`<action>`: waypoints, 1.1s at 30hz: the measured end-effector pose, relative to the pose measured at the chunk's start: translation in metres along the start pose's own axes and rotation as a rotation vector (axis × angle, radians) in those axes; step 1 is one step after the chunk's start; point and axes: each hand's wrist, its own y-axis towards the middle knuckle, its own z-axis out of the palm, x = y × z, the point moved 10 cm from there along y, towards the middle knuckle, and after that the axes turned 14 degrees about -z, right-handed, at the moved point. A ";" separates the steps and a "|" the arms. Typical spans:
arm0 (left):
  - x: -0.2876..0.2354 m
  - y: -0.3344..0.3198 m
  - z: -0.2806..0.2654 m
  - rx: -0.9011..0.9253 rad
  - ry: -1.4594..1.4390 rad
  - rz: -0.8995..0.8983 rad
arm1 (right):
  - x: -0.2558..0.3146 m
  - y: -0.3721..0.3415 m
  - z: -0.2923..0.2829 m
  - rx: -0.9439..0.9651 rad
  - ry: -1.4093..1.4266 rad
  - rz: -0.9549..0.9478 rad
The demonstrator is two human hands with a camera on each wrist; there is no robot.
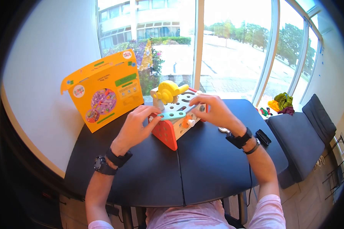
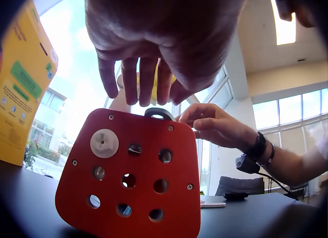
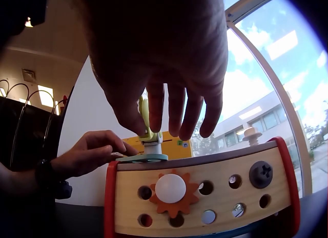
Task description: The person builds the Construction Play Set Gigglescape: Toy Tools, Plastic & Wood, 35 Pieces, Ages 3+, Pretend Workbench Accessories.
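A teal strip with holes (image 1: 172,115) lies across the top near edge of a toy workbench with a red end panel (image 1: 165,133). My left hand (image 1: 135,124) pinches the strip's left end between thumb and fingers. My right hand (image 1: 216,110) is over the bench top by the strip's other end, fingers spread and bent downward; whether they touch the top is unclear. In the right wrist view, an orange gear (image 3: 190,192) with a white knob (image 3: 170,189) and a grey screw head (image 3: 261,174) are on the wooden side. A yellow piece (image 1: 170,91) stands behind the strip.
An open yellow box (image 1: 118,91) stands at the back left of the black table (image 1: 149,179). A light-coloured tool (image 1: 223,129) and a black object (image 1: 263,137) lie to the right. Beyond the table are dark cushioned seats (image 1: 298,137) and colourful items (image 1: 281,104).
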 end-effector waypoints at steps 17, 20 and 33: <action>-0.010 -0.004 -0.004 -0.021 0.032 0.109 | -0.093 -0.191 -0.058 0.337 -0.214 0.553; -0.017 -0.004 -0.011 -0.045 0.048 0.137 | -0.102 -0.208 -0.052 0.384 -0.231 0.573; -0.025 -0.015 -0.029 -0.123 0.128 0.179 | -0.129 -0.222 -0.050 0.321 -0.523 0.391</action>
